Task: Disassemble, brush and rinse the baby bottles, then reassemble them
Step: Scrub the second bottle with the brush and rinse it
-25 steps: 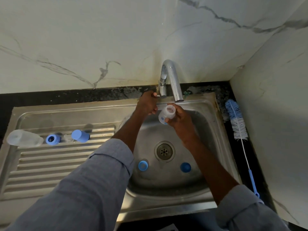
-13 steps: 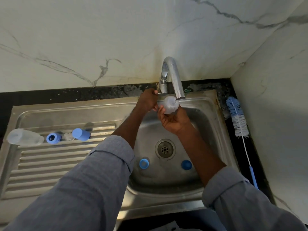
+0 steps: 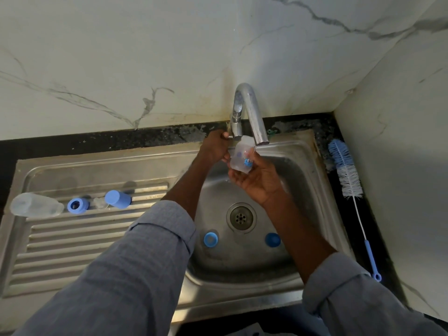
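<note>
My right hand [image 3: 260, 180] holds a clear baby bottle body [image 3: 241, 157] with small coloured prints, tilted just under the chrome tap spout [image 3: 260, 139]. My left hand [image 3: 215, 147] grips the tap handle [image 3: 228, 135] at the tap's base. In the sink basin [image 3: 298, 180] lie a blue collar ring [image 3: 210, 239] and a blue cap [image 3: 272, 239], either side of the drain [image 3: 241, 217]. On the drainboard [image 3: 72, 243] lie a second clear bottle [image 3: 35, 205] on its side, a blue ring [image 3: 76, 206], a clear teat [image 3: 99, 202] and a blue cap [image 3: 118, 199].
A bottle brush [image 3: 349, 180] with blue and white bristles and a blue handle lies on the dark counter right of the sink, along the side wall. Marble wall stands behind the tap. My grey sleeves cover the sink's front edge.
My right hand turned the bottle: its mouth pointed up under the spout, then its base faced me, and now its side shows. My left hand stayed on the tap handle.
</note>
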`<action>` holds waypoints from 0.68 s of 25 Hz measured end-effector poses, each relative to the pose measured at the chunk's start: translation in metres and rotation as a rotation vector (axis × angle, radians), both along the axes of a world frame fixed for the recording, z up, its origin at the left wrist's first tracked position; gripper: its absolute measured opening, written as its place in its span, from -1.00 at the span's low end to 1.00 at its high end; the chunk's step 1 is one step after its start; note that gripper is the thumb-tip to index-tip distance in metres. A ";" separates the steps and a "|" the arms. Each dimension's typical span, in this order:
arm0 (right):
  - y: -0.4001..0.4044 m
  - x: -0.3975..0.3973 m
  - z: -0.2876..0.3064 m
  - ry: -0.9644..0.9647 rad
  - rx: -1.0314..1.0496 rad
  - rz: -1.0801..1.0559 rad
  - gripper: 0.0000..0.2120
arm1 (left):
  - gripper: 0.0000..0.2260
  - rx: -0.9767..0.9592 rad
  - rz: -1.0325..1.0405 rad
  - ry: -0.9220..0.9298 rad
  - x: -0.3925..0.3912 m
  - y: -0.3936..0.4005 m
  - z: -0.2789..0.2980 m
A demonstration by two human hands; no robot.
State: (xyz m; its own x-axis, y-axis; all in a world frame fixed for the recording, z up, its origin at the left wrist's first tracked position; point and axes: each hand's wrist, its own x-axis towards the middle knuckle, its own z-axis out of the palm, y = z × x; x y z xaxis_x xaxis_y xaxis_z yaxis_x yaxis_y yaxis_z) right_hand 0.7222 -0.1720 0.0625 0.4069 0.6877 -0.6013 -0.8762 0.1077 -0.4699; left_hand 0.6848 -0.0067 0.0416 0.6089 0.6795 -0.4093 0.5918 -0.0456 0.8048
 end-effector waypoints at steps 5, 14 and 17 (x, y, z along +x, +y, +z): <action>0.002 -0.011 0.004 -0.141 -0.228 0.127 -0.53 | -0.82 -0.042 0.027 -0.022 0.002 0.002 0.000; 0.007 0.010 0.020 -1.497 -0.485 0.437 -0.36 | -0.75 0.002 -0.017 0.051 0.000 0.002 0.007; 0.022 0.006 0.024 -1.581 -0.492 0.526 -0.30 | -0.86 -0.024 -0.057 0.022 -0.001 0.004 0.009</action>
